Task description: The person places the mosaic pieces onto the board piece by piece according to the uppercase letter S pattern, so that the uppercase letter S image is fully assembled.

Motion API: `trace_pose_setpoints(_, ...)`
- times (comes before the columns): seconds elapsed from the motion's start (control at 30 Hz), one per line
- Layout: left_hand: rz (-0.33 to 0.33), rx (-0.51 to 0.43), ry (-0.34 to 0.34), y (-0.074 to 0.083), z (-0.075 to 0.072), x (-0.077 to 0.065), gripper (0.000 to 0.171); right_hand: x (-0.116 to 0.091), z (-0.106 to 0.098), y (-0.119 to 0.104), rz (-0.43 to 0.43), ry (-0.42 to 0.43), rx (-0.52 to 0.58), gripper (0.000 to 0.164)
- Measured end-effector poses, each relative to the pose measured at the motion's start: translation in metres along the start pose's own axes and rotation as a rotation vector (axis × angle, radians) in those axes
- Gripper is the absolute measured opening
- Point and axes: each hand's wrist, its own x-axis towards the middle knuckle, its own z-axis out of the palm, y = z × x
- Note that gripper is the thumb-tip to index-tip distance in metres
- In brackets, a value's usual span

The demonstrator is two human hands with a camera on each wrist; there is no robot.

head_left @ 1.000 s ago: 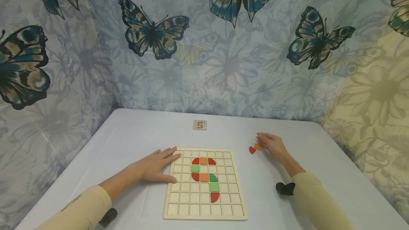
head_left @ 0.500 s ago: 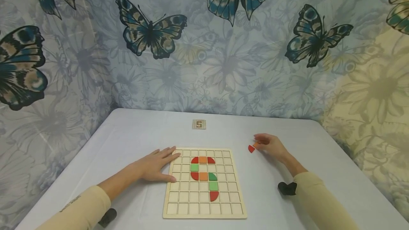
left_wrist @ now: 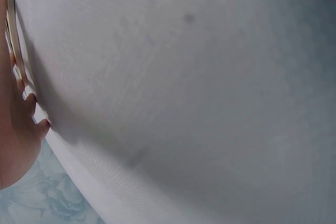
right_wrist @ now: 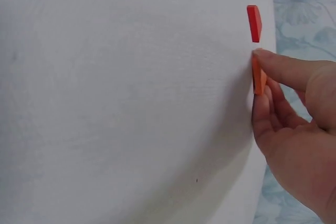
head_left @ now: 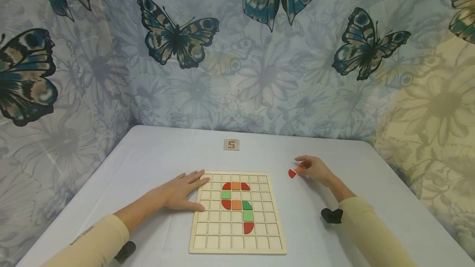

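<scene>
My left hand [head_left: 182, 192] rests with spread, straight fingers on the left edge of a wooden grid board [head_left: 208, 242]. Inlaid in the board are red quarter-circle, orange square, and light and dark green tiles [head_left: 248, 216], forming a curving figure. To the right of the board, my right hand [head_left: 314, 169] pinches an orange square tile [right_wrist: 259, 74] between thumb and fingers, low at the tabletop. Just beyond it, apart, lies a loose red quarter-circle tile [right_wrist: 254, 23]. In the left wrist view only part of the left hand [left_wrist: 18, 129] shows, at the left border.
A small pattern card [head_left: 231, 144] with an S-like figure lies behind the board on the white-covered table [head_left: 167, 147]. Butterfly-print cloth [head_left: 267, 85] hangs behind and beside the table. A black strap end [head_left: 331, 216] hangs below the right sleeve.
My right hand's fingers have come in around the orange tile, which lay more exposed a second ago. The left hand and the board stay as they were.
</scene>
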Motion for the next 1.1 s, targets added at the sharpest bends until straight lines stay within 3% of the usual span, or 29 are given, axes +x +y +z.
trace_pose_setpoints(0.17,-0.005,0.01,-0.005,-0.001,0.001,0.001,0.095,-0.002,-0.001,-0.004,0.032,-0.01,-0.008,0.046)
trace_pose_setpoints(0.4,-0.004,0.014,-0.004,-0.001,0.004,0.001,0.096,-0.003,-0.002,0.001,0.043,0.016,-0.026,0.034)
trace_pose_setpoints(0.77,-0.011,0.023,-0.008,-0.002,0.004,0.002,0.096,-0.012,-0.008,-0.008,0.047,-0.009,0.204,0.039)
trace_pose_setpoints(0.97,-0.01,0.025,-0.004,-0.002,0.003,0.002,0.096,-0.013,-0.002,-0.018,0.072,-0.044,0.236,0.042)
trace_pose_setpoints(1.1,-0.01,0.029,-0.005,-0.002,0.002,0.002,0.096,-0.015,0.002,-0.025,0.05,-0.112,0.262,0.043)
